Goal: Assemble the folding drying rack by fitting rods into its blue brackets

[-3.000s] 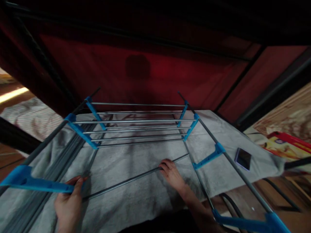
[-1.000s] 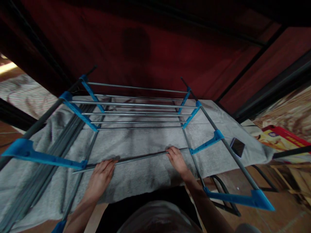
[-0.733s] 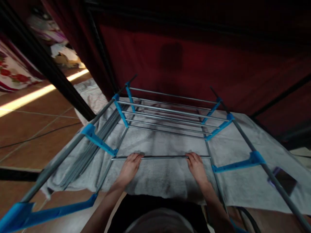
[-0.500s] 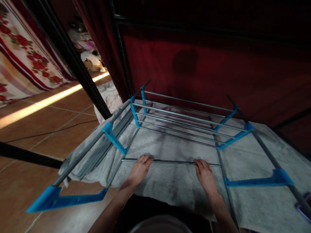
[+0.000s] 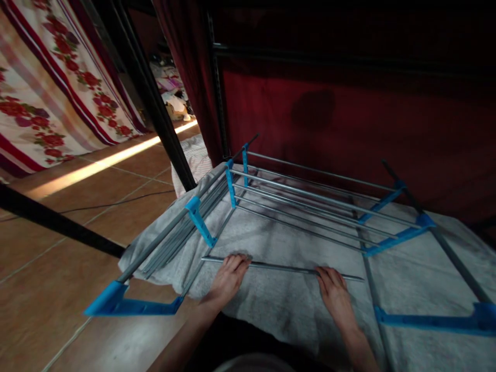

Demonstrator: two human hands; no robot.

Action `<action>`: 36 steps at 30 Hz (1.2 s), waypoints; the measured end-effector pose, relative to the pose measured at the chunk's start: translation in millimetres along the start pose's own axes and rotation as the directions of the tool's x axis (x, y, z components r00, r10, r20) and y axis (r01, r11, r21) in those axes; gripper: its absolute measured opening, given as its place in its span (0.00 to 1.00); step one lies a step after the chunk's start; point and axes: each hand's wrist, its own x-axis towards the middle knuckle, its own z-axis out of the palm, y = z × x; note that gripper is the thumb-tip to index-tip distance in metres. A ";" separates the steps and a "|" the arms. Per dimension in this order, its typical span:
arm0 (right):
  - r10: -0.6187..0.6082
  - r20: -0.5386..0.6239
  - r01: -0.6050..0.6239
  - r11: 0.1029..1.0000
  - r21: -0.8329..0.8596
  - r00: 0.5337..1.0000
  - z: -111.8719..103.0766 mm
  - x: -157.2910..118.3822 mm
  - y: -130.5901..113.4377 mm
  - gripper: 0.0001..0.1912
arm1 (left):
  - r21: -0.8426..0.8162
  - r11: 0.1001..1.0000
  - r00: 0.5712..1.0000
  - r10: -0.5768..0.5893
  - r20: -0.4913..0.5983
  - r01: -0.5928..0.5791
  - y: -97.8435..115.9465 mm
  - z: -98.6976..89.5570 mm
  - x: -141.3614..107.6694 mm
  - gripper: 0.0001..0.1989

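A thin grey metal tube (image 5: 284,267) lies crosswise in front of me, between the long side poles of a part-built rack. My left hand (image 5: 231,276) is closed over it left of its middle, and my right hand (image 5: 334,289) grips it toward its right end. The rack has blue plastic brackets (image 5: 231,183) joined to grey side poles (image 5: 166,243). Several cross tubes (image 5: 306,194) span its far half. Closer to me, a blue bracket on the left (image 5: 201,222) and another on the right (image 5: 430,321) have no tubes between them.
Several loose grey tubes (image 5: 182,232) lie along the left side on the grey blanket (image 5: 279,310). Black metal frame bars (image 5: 155,98) stand at the left, with tiled floor (image 5: 77,258) beyond. A dark red curtain (image 5: 329,124) hangs behind the rack.
My view has turned left, so the scene sits farther right. Both hands keep hold of the tube, whose right end now stops short of the right pole.
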 end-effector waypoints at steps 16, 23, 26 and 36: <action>-0.004 -0.100 0.006 1.000 0.017 0.995 14.6 3.0 -17.8 0.22 | -0.005 0.656 0.589 -0.682 -0.433 0.755 -66.0 -55.6 8.1 0.22; 0.028 -0.103 -0.021 0.997 0.070 0.994 23.8 -15.2 -43.7 0.25 | 0.037 0.811 0.758 -0.529 -0.381 0.584 -42.1 -60.4 -6.4 0.21; 0.048 -0.113 -0.039 0.996 0.081 0.992 25.7 -16.0 -41.5 0.24 | -0.061 0.842 0.810 -0.533 -0.246 0.535 -15.6 -60.0 -43.1 0.16; 0.102 -0.140 -0.080 0.985 0.156 0.985 30.7 -18.0 -37.9 0.23 | -0.015 0.647 0.603 -0.702 0.380 0.762 -41.7 -106.2 -159.3 0.21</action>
